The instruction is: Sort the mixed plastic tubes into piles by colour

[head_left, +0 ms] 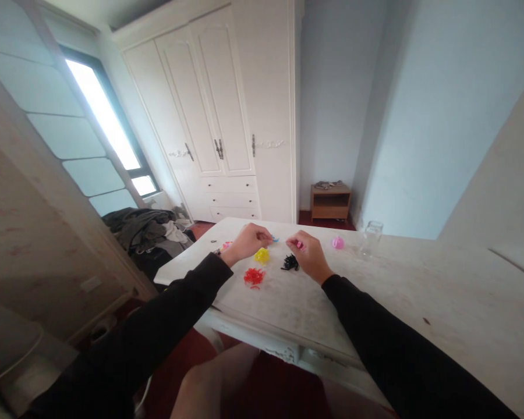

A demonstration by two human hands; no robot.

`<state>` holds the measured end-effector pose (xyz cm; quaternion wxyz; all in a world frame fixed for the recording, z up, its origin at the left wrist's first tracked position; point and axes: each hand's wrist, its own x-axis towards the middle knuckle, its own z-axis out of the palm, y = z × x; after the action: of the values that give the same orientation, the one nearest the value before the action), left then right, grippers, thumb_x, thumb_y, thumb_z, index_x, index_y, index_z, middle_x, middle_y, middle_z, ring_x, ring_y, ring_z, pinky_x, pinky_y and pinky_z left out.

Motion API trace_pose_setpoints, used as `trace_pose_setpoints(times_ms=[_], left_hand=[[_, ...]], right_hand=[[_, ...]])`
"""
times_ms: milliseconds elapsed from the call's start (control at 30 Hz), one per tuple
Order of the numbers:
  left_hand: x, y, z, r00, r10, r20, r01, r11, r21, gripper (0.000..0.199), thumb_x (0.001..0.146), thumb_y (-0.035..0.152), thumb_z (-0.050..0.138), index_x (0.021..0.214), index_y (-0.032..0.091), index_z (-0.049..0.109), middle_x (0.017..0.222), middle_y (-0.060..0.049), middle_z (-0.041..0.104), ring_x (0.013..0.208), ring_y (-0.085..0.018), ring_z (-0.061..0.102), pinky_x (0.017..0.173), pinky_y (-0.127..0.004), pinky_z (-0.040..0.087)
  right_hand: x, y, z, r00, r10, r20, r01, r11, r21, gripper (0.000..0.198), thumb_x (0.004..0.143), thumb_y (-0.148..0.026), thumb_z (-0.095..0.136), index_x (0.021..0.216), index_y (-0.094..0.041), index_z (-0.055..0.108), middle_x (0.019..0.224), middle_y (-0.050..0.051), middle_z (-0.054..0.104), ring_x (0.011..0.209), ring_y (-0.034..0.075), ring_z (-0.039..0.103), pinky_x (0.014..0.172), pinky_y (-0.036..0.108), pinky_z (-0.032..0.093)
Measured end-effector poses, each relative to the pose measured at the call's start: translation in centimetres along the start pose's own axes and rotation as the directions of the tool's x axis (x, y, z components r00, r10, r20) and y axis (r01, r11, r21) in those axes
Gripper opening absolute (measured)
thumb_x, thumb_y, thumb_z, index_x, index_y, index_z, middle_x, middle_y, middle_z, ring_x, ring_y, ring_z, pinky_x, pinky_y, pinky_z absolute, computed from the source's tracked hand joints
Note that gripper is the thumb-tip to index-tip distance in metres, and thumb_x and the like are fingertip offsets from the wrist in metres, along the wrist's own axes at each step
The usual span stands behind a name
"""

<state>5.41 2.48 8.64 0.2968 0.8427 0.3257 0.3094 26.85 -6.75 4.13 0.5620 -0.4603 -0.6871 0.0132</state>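
Observation:
Above the table, my left hand [247, 242] is closed in a pinch; what lies between its fingertips is too small to make out. Right beside those fingertips is a small blue piece [275, 238], and I cannot tell whether it is held or on the table. Curled inward, my right hand [311, 254] has a bit of something pink [301, 245] showing inside its fingers. Below the hands lie small piles of thin strips: yellow [261, 256], red [254, 277] and black [290, 263]. A pink pile [227, 245] is partly hidden behind my left wrist.
The white table [402, 285] extends to the right. On it stand a pink round object [337, 242] and a clear glass jar [372, 237]. A small dark ring [213, 241] lies at the left. Behind are a white wardrobe [227, 105], a wooden nightstand [330, 203] and heaped clothes [144, 230].

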Motion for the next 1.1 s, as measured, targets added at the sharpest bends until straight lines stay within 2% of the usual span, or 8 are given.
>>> trace_pose_setpoints(times_ms=[67, 167, 267, 567, 700, 800, 933, 1100], left_hand=[[1.0, -0.7, 0.2, 0.999, -0.003, -0.033, 0.005, 0.998, 0.061, 0.011, 0.078, 0.02, 0.07, 0.076, 0.012, 0.077, 0.068, -0.006, 0.074, 0.063, -0.015, 0.067, 0.062, -0.024, 0.051], [2.3, -2.2, -0.1, 0.989, -0.105, -0.107, 0.119, 0.984, 0.134, 0.012, 0.078, 0.021, 0.071, 0.076, 0.012, 0.078, 0.063, -0.006, 0.073, 0.06, -0.015, 0.067, 0.062, -0.024, 0.05], [3.3, -3.6, -0.3, 0.978, -0.177, -0.111, 0.197, 0.961, 0.196, 0.01, 0.077, 0.017, 0.071, 0.075, 0.012, 0.079, 0.061, -0.005, 0.072, 0.06, -0.015, 0.067, 0.063, -0.024, 0.051], [5.1, -5.2, 1.2, 0.988, -0.126, -0.085, 0.148, 0.924, 0.353, 0.012, 0.074, 0.012, 0.069, 0.071, 0.011, 0.08, 0.053, -0.003, 0.067, 0.057, -0.016, 0.066, 0.07, -0.025, 0.053], [4.7, -5.2, 0.5, 0.988, -0.124, -0.087, 0.148, 0.913, 0.38, 0.011, 0.076, 0.014, 0.07, 0.074, 0.012, 0.08, 0.055, -0.003, 0.068, 0.059, -0.015, 0.067, 0.072, -0.025, 0.053], [3.9, -4.9, -0.4, 0.989, -0.106, -0.099, 0.137, 0.909, 0.393, 0.015, 0.077, 0.017, 0.072, 0.087, 0.011, 0.082, 0.061, -0.004, 0.072, 0.064, -0.017, 0.069, 0.077, -0.027, 0.054], [2.3, -3.9, -1.3, 0.987, -0.149, -0.064, 0.161, 0.952, 0.26, 0.025, 0.077, 0.021, 0.076, 0.1, 0.011, 0.08, 0.069, -0.005, 0.076, 0.069, -0.018, 0.072, 0.074, -0.027, 0.056], [0.0, -1.5, -0.5, 0.964, -0.191, 0.185, 0.223, 0.961, -0.166, 0.032, 0.075, 0.028, 0.083, 0.103, 0.013, 0.076, 0.075, -0.005, 0.078, 0.072, -0.019, 0.075, 0.072, -0.028, 0.059]], right_hand=[[0.0, 0.4, -0.1, 0.999, 0.013, -0.031, -0.013, 1.0, -0.012, 0.015, 0.09, -0.023, 0.058, 0.077, -0.021, 0.064, 0.077, 0.003, 0.065, 0.074, 0.018, 0.059, 0.068, 0.03, 0.044], [0.0, 1.4, -0.6, 0.993, 0.056, -0.107, -0.061, 0.997, -0.044, 0.012, 0.088, -0.02, 0.057, 0.08, -0.021, 0.066, 0.08, 0.004, 0.067, 0.075, 0.019, 0.06, 0.069, 0.031, 0.045], [0.0, 2.1, -0.9, 0.992, 0.069, -0.104, -0.077, 0.994, -0.073, 0.011, 0.087, -0.017, 0.056, 0.083, -0.021, 0.066, 0.081, 0.004, 0.068, 0.076, 0.019, 0.06, 0.071, 0.032, 0.046], [-0.2, 1.7, -0.5, 1.0, 0.021, 0.003, -0.02, 0.988, -0.15, 0.012, 0.089, -0.015, 0.055, 0.082, -0.022, 0.062, 0.082, 0.005, 0.064, 0.082, 0.021, 0.058, 0.076, 0.034, 0.045], [-0.3, 1.8, -0.5, 1.0, 0.01, 0.01, -0.008, 0.987, -0.162, 0.012, 0.088, -0.015, 0.056, 0.08, -0.021, 0.062, 0.081, 0.005, 0.064, 0.082, 0.021, 0.058, 0.076, 0.033, 0.044], [-0.3, 1.8, -0.4, 1.0, 0.014, 0.024, -0.009, 0.984, -0.175, 0.012, 0.087, -0.014, 0.056, 0.079, -0.021, 0.063, 0.08, 0.004, 0.064, 0.082, 0.021, 0.058, 0.076, 0.033, 0.043], [-0.3, 1.8, -0.4, 0.998, 0.033, 0.046, -0.024, 0.986, -0.166, 0.012, 0.086, -0.013, 0.058, 0.078, -0.02, 0.065, 0.078, 0.004, 0.064, 0.08, 0.021, 0.058, 0.074, 0.033, 0.044], [-0.5, 1.1, 0.1, 0.99, -0.004, 0.138, 0.014, 0.997, -0.071, 0.009, 0.086, -0.017, 0.065, 0.08, -0.02, 0.072, 0.077, 0.004, 0.068, 0.078, 0.02, 0.06, 0.072, 0.032, 0.046]])
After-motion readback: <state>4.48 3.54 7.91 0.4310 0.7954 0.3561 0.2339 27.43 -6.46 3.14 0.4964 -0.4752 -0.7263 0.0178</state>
